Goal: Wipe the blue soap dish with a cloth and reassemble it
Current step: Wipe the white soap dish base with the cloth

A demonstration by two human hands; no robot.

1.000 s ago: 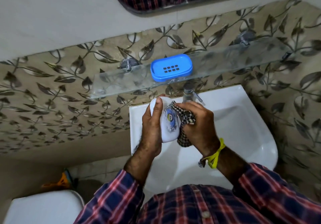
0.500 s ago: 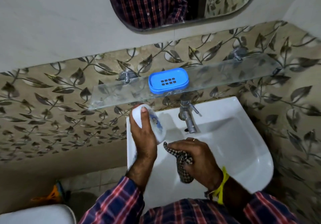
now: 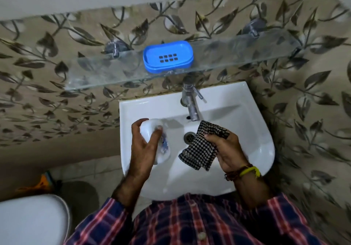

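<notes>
In the head view, the blue oval plastic soap dish (image 3: pixel 168 56) sits on the clear glass wall shelf (image 3: pixel 228 54), well above both hands. Its slotted drain tray is seated in the base, and nothing lies in it. Below the shelf, the white ceramic washbasin (image 3: pixel 237 123) holds no loose things; its metal drain (image 3: pixel 190 136) shows between the two hands, and the chrome tap (image 3: pixel 190 104) stands just beyond them.

The left hand (image 3: pixel 143 149) curls its fingers round a white rounded object with a blue printed mark (image 3: pixel 161 146), held over the left side of the bowl. The right hand (image 3: pixel 226 149) pinches the black-and-white checked cloth (image 3: pixel 202 147), which hangs folded to the left of its palm, apart from the white object. A yellow thread band (image 3: pixel 249 170) circles the right wrist.

The white object is blurred and largely covered by the left hand, so its print cannot be read and what it is stays unclear. A white rounded fixture (image 3: pixel 32 220), lower left of the left hand, is cut off by the frame edge, and an orange thing (image 3: pixel 44 183) near it is too dim to identify.

The wall (image 3: pixel 47 96) behind carries brown tiles with a leaf pattern, plain pale wall above. A red-and-navy plaid shirt (image 3: pixel 190 222) fills the bottom.
</notes>
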